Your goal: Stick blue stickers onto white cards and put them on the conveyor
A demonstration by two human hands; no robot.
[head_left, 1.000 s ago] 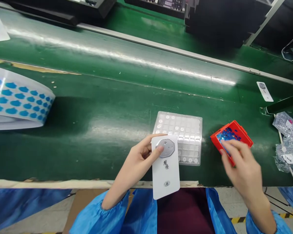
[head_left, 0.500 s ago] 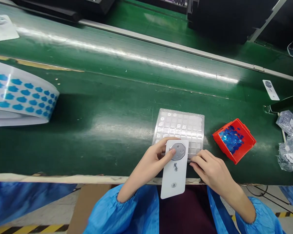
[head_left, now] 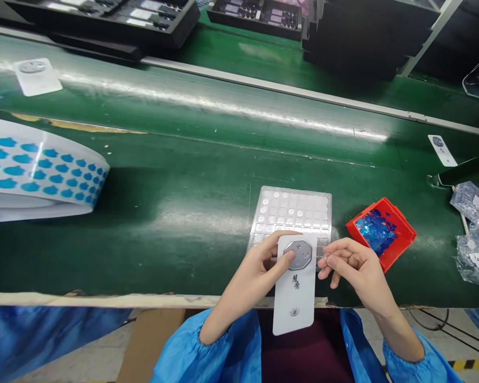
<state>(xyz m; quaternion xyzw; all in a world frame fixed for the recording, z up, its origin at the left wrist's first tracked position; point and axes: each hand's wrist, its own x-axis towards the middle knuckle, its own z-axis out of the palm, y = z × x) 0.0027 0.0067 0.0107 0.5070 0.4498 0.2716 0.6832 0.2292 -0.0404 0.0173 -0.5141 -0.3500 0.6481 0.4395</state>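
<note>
Head view: hands [head_left: 259, 268] grip glossy white card [head_left: 295, 290].

I see a white card [head_left: 296, 290], grey octagonal plate near its top, held upright over the table edge; clear gridded tray [head_left: 291, 210] lies just behind.

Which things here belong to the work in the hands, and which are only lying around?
In use:
- white card, held by left hand
- right hand at the card's edge
- clear compartment tray behind it

Lying about:
- red bin of blue pieces
- blue sticker roll
- two other cards on the green belt
- plastic bags
</note>
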